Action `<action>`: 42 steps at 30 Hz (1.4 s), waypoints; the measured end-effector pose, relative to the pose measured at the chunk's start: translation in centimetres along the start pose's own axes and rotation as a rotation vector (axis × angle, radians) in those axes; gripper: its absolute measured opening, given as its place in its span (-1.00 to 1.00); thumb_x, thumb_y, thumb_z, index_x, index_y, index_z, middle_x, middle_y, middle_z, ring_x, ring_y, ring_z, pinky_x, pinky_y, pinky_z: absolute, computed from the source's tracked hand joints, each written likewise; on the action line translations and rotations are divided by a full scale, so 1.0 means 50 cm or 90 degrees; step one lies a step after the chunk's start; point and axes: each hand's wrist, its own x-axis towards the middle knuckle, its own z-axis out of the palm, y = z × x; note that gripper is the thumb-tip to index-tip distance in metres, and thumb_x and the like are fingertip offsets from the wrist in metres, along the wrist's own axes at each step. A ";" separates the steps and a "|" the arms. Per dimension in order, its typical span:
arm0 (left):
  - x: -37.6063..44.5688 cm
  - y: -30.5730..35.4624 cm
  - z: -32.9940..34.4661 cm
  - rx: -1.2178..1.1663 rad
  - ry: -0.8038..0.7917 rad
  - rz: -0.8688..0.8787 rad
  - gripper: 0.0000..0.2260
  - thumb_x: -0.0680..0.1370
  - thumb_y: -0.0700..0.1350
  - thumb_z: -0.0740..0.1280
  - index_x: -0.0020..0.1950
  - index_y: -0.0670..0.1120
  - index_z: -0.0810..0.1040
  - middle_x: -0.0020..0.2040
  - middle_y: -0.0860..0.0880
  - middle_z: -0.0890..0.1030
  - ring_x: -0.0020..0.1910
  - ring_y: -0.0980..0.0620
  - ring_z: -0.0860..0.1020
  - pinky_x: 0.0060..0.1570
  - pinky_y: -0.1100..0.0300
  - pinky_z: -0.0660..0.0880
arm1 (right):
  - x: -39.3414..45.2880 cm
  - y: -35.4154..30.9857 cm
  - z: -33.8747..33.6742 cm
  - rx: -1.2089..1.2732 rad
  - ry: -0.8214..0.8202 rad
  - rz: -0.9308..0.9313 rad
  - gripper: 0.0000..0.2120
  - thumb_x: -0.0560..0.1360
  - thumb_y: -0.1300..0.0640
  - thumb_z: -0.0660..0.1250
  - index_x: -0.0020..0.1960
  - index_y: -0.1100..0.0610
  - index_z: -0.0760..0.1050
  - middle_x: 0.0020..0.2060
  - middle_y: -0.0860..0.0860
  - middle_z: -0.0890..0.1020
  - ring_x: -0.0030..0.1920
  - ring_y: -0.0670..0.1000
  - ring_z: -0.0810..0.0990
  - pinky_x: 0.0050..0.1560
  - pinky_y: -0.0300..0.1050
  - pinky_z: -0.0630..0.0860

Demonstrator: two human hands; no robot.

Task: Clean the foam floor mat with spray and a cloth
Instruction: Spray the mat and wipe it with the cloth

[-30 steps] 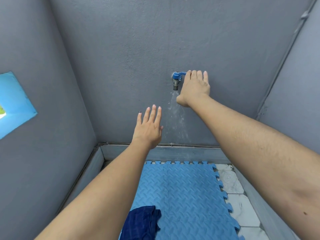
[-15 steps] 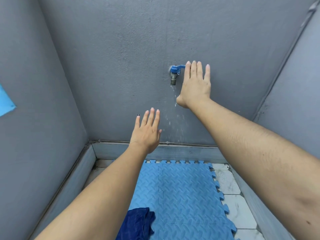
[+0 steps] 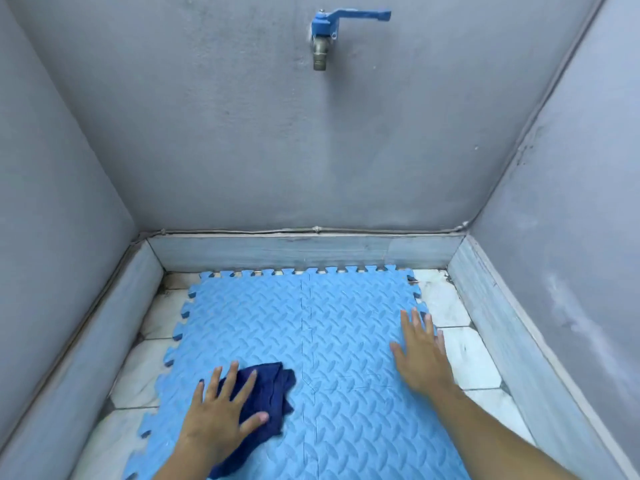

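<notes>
**Both hands flat on the blue mat, cloth under the left**

Grey walls [image 3: 242,133] close in the corner on three sides, with a grey skirting [image 3: 304,251] running along their base. Below lies a floor of white tiles [image 3: 464,358], showing at the left and right edges. Over most of it sits the foam floor mat [image 3: 346,341], light blue, with a raised woven pattern and jigsaw-toothed edges; a seam runs down its middle where two pieces join. The mat's far edge lies just beside the back skirting.

The right hand [image 3: 420,355] rests palm down near the mat's right edge, fingers straight and slightly spread, gripping nothing. The left hand [image 3: 221,417] presses flat on the dark blue cloth [image 3: 266,393], fingers spread and straight over it, thumb out to the side. The cloth lies crumpled on the mat's near left part, partly covered by that hand.

High on the back wall, a tap [image 3: 320,39] with a blue lever handle points right; its metal spout faces down.
</notes>
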 end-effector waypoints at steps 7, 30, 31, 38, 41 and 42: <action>0.135 0.110 0.080 -0.084 0.150 0.023 -0.44 0.57 0.33 -0.20 0.55 0.19 -0.03 0.57 -0.06 0.06 0.52 -0.23 0.05 0.42 -0.08 -0.18 | -0.036 0.115 0.194 -0.056 0.088 0.041 -0.36 0.57 -0.21 -0.18 0.56 0.02 0.18 0.55 0.00 0.20 0.56 0.06 0.12 0.52 0.13 0.05; 0.142 0.013 0.069 -0.151 0.174 -0.059 -0.43 0.61 0.20 -0.14 0.54 -0.03 0.15 0.57 0.01 -0.01 0.55 -0.05 -0.06 0.49 -0.02 -0.17 | -0.035 0.136 0.212 -0.013 0.189 0.030 -0.49 0.60 0.00 0.00 0.50 0.10 0.31 0.50 0.10 0.33 0.53 0.13 0.23 0.51 0.17 0.12; 0.114 0.076 0.075 -0.144 0.167 0.038 -0.46 0.61 0.21 -0.16 0.55 0.05 0.07 0.56 0.05 -0.03 0.55 -0.03 -0.07 0.49 0.00 -0.17 | -0.035 0.135 0.212 -0.013 0.191 0.032 -0.49 0.60 0.00 -0.01 0.50 0.10 0.31 0.50 0.10 0.32 0.53 0.12 0.23 0.51 0.17 0.12; 0.402 0.366 -0.043 -0.167 0.170 0.169 -0.54 0.65 0.13 -0.07 0.56 0.13 0.03 0.58 0.03 -0.03 0.55 -0.03 -0.12 0.47 0.01 -0.25 | -0.034 0.138 0.206 -0.017 0.201 0.005 -0.42 0.50 0.20 -0.03 0.51 0.12 0.27 0.51 0.11 0.31 0.53 0.14 0.21 0.51 0.17 0.10; 0.540 0.430 -0.098 -0.198 0.091 0.054 -0.52 0.65 0.14 -0.10 0.56 0.11 -0.07 0.59 -0.02 -0.13 0.55 -0.10 -0.18 0.47 -0.07 -0.27 | -0.035 0.138 0.207 -0.007 0.193 0.004 -0.43 0.49 0.23 0.00 0.51 0.12 0.28 0.50 0.12 0.31 0.53 0.15 0.21 0.51 0.17 0.08; 0.549 0.439 -0.101 -0.196 0.070 0.064 -0.52 0.65 0.14 -0.11 0.56 0.11 -0.08 0.58 -0.02 -0.15 0.54 -0.10 -0.19 0.47 -0.08 -0.27 | -0.035 0.139 0.207 0.001 0.192 0.007 -0.43 0.50 0.22 0.00 0.51 0.12 0.27 0.51 0.11 0.31 0.54 0.15 0.20 0.52 0.16 0.06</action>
